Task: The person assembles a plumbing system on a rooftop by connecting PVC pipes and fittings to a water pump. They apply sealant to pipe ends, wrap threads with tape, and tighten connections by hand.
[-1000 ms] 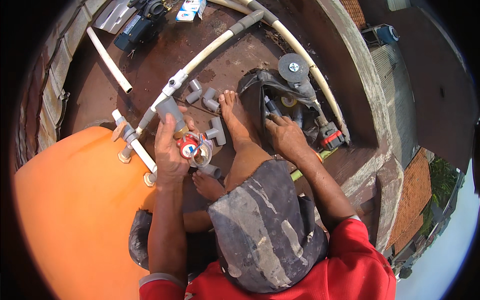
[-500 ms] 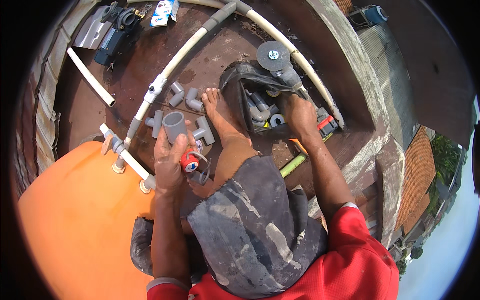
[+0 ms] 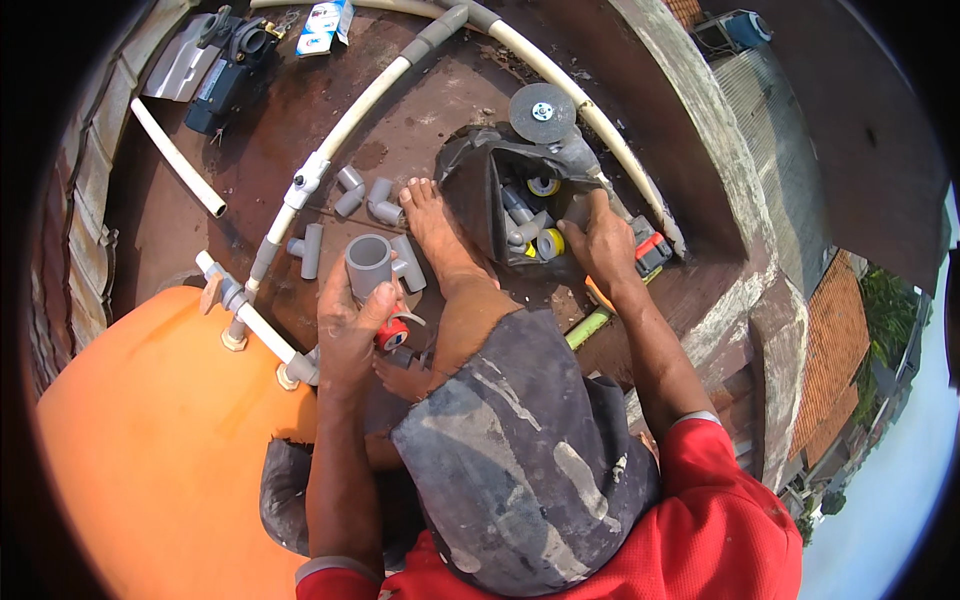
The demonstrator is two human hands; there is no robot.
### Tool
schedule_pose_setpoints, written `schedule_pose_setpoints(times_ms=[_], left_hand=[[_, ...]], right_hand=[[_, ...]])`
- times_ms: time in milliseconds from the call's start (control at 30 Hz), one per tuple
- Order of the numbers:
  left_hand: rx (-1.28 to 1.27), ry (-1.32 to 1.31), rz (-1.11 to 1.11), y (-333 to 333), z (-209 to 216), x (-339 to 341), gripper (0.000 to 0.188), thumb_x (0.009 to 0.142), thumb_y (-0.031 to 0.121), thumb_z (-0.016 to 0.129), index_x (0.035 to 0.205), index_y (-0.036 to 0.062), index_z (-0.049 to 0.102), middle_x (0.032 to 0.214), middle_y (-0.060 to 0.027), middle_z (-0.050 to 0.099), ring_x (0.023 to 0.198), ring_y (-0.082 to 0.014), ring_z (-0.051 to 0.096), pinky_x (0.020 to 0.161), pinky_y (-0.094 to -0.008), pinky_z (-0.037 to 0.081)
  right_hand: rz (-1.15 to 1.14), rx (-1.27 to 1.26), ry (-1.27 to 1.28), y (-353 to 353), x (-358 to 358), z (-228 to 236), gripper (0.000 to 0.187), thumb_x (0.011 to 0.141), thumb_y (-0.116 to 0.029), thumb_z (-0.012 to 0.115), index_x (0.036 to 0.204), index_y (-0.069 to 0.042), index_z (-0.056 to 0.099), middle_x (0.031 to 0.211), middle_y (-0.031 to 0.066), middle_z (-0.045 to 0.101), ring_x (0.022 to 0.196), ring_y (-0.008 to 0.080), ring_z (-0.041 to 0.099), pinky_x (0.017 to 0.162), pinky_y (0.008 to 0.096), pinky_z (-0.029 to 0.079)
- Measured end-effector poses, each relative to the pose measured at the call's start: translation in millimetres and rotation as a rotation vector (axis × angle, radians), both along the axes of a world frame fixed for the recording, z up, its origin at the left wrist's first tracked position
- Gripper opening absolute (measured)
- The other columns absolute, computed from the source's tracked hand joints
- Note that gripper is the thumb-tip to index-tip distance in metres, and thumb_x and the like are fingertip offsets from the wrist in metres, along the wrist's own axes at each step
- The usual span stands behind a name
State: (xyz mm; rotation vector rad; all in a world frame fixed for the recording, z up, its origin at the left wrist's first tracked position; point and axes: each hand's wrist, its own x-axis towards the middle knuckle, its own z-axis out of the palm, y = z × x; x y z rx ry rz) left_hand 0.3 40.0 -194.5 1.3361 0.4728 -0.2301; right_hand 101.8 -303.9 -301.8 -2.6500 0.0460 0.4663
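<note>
While the left hand clasps a grey fitting beside a labelled red part, the right hand, grip unclear, is at a black bag, a printed box beyond.

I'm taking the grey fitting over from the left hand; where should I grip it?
Probably by the rim of the grey fitting, from above: its round mouth faces up, and the left hand holds it lower down.
</note>
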Motion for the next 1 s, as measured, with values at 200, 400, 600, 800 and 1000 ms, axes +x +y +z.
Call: schedule_pose_setpoints(times_ms=[200, 400, 600, 800, 1000], left_hand=[[0.04, 0.018, 0.075, -4.0, 1.8, -1.1, 0.042, 0.097, 0.015, 0.082, 0.131, 0.0001, 0.062, 0.102, -0.0062, 0.068, 0.089, -0.0113, 0.067, 0.079, -0.0289, 0.058], [0.119, 0.097, -0.014, -6.4, -9.1, 7.6, 0.038, 0.092, 0.005, 0.087, 0.125, 0.0019, 0.067, 0.102, -0.004, 0.071, 0.095, -0.0101, 0.07, 0.08, -0.0265, 0.058], [0.213, -0.139, -0.214, -46.5, -5.0, 67.6, 0.04, 0.09, 0.016, 0.091, 0.124, 0.0016, 0.075, 0.109, -0.0056, 0.076, 0.103, -0.0159, 0.07, 0.092, -0.0353, 0.057], [0.365, -0.21, -0.459, -46.5, -31.9, 96.2, 0.039, 0.091, 0.026, 0.093, 0.121, 0.0036, 0.08, 0.105, -0.0029, 0.076, 0.106, -0.0128, 0.065, 0.103, -0.033, 0.051], [0.325, -0.196, -0.569, -53.2, -43.8, 102.5, 0.043, 0.091, 0.034, 0.092, 0.115, 0.0006, 0.08, 0.099, -0.0032, 0.077, 0.096, -0.0137, 0.066, 0.095, -0.0327, 0.052]], right_hand=[[-0.104, 0.279, -0.177, -12.4, -18.0, 37.6, 0.031, 0.092, -0.011, 0.083, 0.101, -0.005, 0.054, 0.083, 0.0108, 0.067, 0.075, 0.027, 0.069, 0.068, 0.0398, 0.054], [-0.518, 1.053, -0.001, -15.6, -10.3, 68.1, 0.027, 0.1, -0.012, 0.079, 0.111, -0.002, 0.057, 0.1, 0.0111, 0.072, 0.09, 0.0172, 0.074, 0.078, 0.0328, 0.065], [-0.49, 1.219, 0.139, 36.0, 2.5, 104.9, 0.046, 0.101, -0.015, 0.075, 0.138, 0.006, 0.057, 0.113, 0.0222, 0.074, 0.095, 0.0269, 0.08, 0.079, 0.0363, 0.068], [-0.45, 1.3, 0.274, 33.2, -5.4, 96.6, 0.048, 0.1, -0.008, 0.075, 0.143, 0.002, 0.057, 0.127, 0.02, 0.071, 0.108, 0.0284, 0.077, 0.091, 0.0409, 0.067], [-0.254, 1.186, 0.589, -2.0, 9.2, 87.7, 0.04, 0.099, -0.018, 0.079, 0.132, 0.0, 0.064, 0.123, 0.0134, 0.073, 0.105, 0.0157, 0.07, 0.08, 0.0299, 0.06]])
